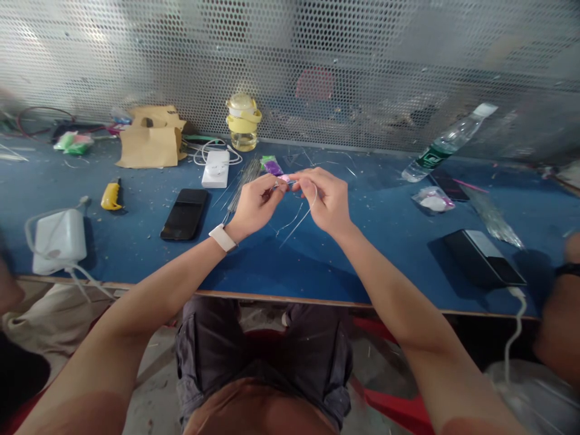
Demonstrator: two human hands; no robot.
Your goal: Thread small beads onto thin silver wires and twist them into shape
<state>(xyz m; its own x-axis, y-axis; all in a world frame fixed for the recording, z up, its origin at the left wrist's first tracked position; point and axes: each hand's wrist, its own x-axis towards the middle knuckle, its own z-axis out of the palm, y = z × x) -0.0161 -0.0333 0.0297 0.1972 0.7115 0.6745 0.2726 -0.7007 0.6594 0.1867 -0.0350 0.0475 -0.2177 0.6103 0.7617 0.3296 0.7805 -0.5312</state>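
Above the blue table, my left hand (257,202) and my right hand (327,198) meet almost fingertip to fingertip. My left hand is closed in a pinch at a small pink piece (284,178), whose exact kind is too small to make out. Between the thumb and fingers of my right hand runs a thin pale wire (296,227), its loose end hanging down toward me. A bundle of thin wires (247,181) lies beside my left hand. Just beyond the fingertips are a purple packet (273,167) and a green one.
A black phone (185,214), a white power bank (216,169) and a yellow cutter (111,196) lie to the left. A yellow-lidded bottle (243,124) stands before the perforated metal panel (362,66). Rightward are a tilted water bottle (446,145) and a black power bank (483,258). People sit on both sides.
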